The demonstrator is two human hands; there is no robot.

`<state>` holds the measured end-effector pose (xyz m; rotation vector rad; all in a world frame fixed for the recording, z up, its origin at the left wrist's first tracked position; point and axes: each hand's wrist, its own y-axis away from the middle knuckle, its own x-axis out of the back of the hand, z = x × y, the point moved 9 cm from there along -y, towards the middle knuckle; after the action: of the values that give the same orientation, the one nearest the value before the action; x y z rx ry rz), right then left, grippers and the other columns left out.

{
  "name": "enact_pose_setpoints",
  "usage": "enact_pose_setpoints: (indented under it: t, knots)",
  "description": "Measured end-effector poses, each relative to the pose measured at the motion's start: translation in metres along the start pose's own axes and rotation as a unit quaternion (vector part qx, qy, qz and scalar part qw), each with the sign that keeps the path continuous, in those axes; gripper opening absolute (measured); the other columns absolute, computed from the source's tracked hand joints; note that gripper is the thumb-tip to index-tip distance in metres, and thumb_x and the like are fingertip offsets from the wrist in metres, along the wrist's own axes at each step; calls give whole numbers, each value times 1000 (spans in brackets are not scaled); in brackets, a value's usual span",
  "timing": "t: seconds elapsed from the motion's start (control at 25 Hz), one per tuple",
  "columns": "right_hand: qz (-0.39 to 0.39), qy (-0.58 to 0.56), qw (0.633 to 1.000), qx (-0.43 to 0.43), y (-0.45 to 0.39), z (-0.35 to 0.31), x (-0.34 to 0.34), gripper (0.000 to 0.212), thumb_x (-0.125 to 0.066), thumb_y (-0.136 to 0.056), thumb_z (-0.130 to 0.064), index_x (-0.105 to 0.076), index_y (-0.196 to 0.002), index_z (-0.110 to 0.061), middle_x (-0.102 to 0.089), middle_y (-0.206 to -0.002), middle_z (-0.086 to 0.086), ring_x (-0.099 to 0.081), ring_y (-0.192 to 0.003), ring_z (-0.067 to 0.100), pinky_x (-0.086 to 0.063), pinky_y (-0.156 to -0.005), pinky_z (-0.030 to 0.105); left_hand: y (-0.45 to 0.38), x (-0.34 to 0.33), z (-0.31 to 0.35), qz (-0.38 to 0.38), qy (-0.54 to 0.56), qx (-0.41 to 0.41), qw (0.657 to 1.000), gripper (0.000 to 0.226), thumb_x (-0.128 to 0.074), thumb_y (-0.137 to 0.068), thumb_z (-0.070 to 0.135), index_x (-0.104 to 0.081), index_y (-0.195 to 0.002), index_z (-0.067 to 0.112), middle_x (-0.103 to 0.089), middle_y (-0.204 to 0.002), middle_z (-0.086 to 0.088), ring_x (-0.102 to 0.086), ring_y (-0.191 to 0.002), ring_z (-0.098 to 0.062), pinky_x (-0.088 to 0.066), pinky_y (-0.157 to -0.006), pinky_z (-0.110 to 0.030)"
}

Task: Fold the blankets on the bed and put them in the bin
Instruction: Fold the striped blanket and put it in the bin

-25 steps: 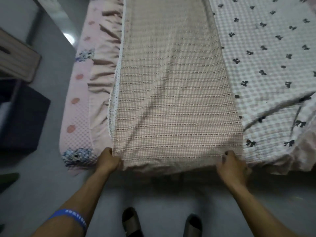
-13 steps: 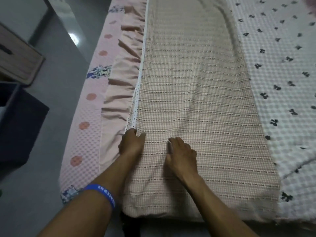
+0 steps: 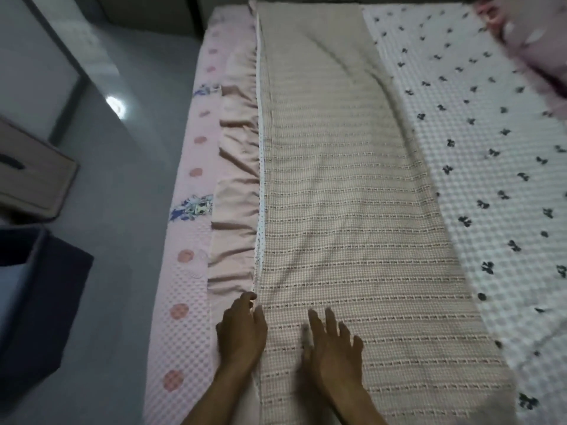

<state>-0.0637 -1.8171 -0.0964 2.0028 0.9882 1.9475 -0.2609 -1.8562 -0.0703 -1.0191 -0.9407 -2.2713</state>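
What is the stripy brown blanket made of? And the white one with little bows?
The stripy blanket looks like soft woven cloth, perhaps cotton: matte, with a fine check weave and creases. The white blanket with bows looks like puffy waffle-textured fabric, from its bumpy square grid. The exact fibre cannot be told.

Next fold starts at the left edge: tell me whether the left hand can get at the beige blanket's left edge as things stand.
Probably yes: the left hand already rests at the left edge of the beige blanket, fingertips on it, nothing between.

Wooden nightstand (image 3: 27,176) on grey floor (image 3: 122,210)
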Motion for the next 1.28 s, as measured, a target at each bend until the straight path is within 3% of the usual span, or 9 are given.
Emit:
enact_pose_setpoints:
  t: [0.04,0.08,0.16,0.2,0.44,0.6,0.96,1.12,1.28]
  knots:
    - [-4,-10,1000,9,10,-13,31,92,-79,-56,-44,-49,-140,-21,-60,-134,14,-67,-101,39,-52,-73,63,10,23,21,3,-3,-24,1000,36,-47,-96,34,-51,-132,27,-59,-130,3,-55,-118,-22,-43,-101,-39]
    - [50,-33,998,12,21,-23,80,98,-75,-66,-47,-32,-152,-28,-41,-152,13,-56,-122,40,-46,-88,65,19,51,44,11,-18,-47,999,44,-45,-97,35,-43,-140,27,-53,-139,3,-50,-124,-22,-39,-105,-39]
    - [101,-52,993,33,46,-43,158,88,-51,-90,-49,9,-154,-37,3,-165,5,-19,-147,35,-24,-111,59,35,115,99,52,-74,-131,987,52,-43,-97,36,-32,-148,27,-44,-147,3,-43,-130,-21,-33,-109,-38]
    - [114,-75,990,32,54,-47,190,83,-44,-95,-49,15,-153,-38,10,-165,2,-11,-149,33,-18,-115,56,42,142,125,65,-113,-168,977,56,-43,-97,36,-26,-150,27,-39,-150,3,-39,-133,-20,-30,-111,-39]
    - [239,-120,963,42,121,-101,334,80,-44,-93,-53,4,-155,-35,-4,-165,2,-23,-146,28,-30,-111,52,63,270,184,84,-144,-211,963,65,-37,-98,41,-8,-154,28,-19,-160,-2,-20,-145,-21,-17,-117,-45]
    - [254,-123,959,26,121,-162,351,80,-44,-93,-55,5,-154,-36,-3,-165,1,-23,-145,28,-30,-111,51,37,332,158,71,-156,-229,958,67,-34,-99,42,2,-154,29,-8,-162,-1,-10,-148,-21,-9,-119,-47]
    - [251,-179,947,-86,102,-372,380,85,-48,-90,-57,3,-155,-36,-3,-165,1,-28,-143,31,-31,-107,51,-67,499,65,-6,-208,-335,919,74,-37,-99,45,11,-153,28,0,-163,-5,-3,-148,-28,-6,-117,-58]
    - [279,-144,945,-92,78,-414,423,95,-53,-85,-66,6,-154,-37,-1,-165,0,-26,-144,30,-33,-108,49,-120,551,85,7,-208,-361,909,74,-38,-99,42,10,-153,28,1,-163,-7,-2,-148,-29,-3,-116,-59]
    - [292,-119,943,-110,41,-414,445,101,-57,-81,-69,5,-154,-37,-4,-165,-1,-28,-144,27,-35,-108,46,-150,555,129,-16,-199,-406,892,73,-37,-99,40,10,-153,29,2,-163,-6,2,-149,-28,5,-115,-57]
